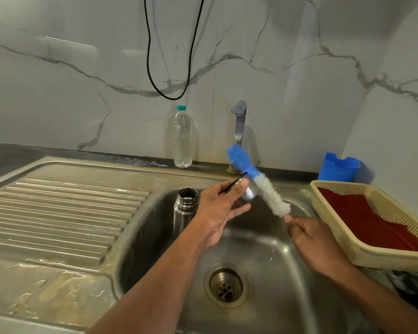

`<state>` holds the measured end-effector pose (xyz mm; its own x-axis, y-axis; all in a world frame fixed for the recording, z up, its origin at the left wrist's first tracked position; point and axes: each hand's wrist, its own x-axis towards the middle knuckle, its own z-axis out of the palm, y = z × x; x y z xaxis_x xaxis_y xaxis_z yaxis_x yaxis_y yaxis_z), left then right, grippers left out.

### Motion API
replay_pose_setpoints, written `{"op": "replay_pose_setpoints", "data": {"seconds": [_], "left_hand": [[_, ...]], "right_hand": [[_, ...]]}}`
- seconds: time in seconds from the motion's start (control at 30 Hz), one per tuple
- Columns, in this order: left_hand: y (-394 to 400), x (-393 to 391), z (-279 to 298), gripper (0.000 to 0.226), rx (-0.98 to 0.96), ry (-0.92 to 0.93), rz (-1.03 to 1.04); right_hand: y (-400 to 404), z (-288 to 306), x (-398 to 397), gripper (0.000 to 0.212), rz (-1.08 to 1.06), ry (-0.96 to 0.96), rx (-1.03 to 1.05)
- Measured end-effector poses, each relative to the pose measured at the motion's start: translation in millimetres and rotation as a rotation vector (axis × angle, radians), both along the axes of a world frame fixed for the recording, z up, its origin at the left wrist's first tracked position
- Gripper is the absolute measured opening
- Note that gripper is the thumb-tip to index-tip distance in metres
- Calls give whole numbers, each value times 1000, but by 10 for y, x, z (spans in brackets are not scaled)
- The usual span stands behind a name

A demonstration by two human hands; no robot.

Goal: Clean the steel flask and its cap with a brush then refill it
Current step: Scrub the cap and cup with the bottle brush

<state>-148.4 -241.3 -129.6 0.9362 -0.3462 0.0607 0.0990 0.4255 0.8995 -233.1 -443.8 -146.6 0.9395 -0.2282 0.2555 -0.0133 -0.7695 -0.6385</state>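
Note:
The open steel flask [185, 208] stands upright in the sink basin [263, 256], at its far left. Just right of the flask, above the basin, my left hand [221, 208] grips the steel cap [247, 192], thumb on its rim. My right hand [310, 237] pinches the lower end of a bottle brush [258, 183] with white bristles and a blue tip. The brush slants up to the left and its bristles lie against the cap's far side.
A tap [239, 121] rises behind the basin. A clear water bottle [182, 138] with a green cap stands by the wall. A beige basket [348, 247] with a red cloth sits at right, a blue holder [338, 167] behind it. The drainboard [65, 208] spreads left.

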Motion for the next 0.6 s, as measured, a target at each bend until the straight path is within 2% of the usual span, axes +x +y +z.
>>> {"op": "replay_pose_setpoints", "data": {"seconds": [0.1,0.2,0.33,0.43,0.53,0.6], "left_hand": [[11,3,17,60,-10,16,10],[-5,-17,20,57,1,30,-10],[-11,-10,41,48,-51,53,-13],[1,-19,78,55,-111,83,-21],[16,-17,111,56,-206,107,-29],[21,-18,118,48,-202,126,-19]], "right_hand": [[7,16,-4,53,24,-55,-6],[16,15,0,52,-16,24,-4],[15,40,-13,53,7,-49,8],[16,37,-8,51,-17,53,-14],[47,53,-31,51,-8,-31,24],[50,70,-27,51,0,-26,22]]}}
